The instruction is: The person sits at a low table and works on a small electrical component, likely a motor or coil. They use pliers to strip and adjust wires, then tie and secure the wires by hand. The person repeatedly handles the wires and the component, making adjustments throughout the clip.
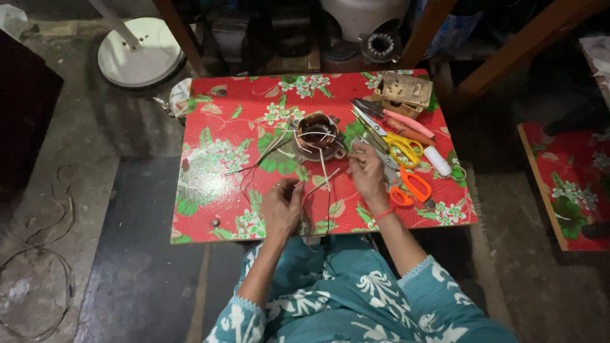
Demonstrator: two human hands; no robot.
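A round copper-wound motor coil [316, 134] sits on a low table covered in red floral cloth [222, 127], with several thin wires and white sleeves fanning out from it. My left hand [283, 206] is near the table's front edge, fingers pinched on a thin wire that leads toward the coil. My right hand [367, 173] rests to the right of the coil, fingers curled near a wire end and touching the scissors pile. What the right fingers hold is not clear.
Yellow-handled scissors [403, 149], orange-handled scissors [410, 187], pliers [372, 111], a white spool [437, 161] and a small wooden block [405, 90] lie on the table's right side. A white fan base [140, 51] stands on the floor at back left. Another red-covered board [572, 184] lies to the right.
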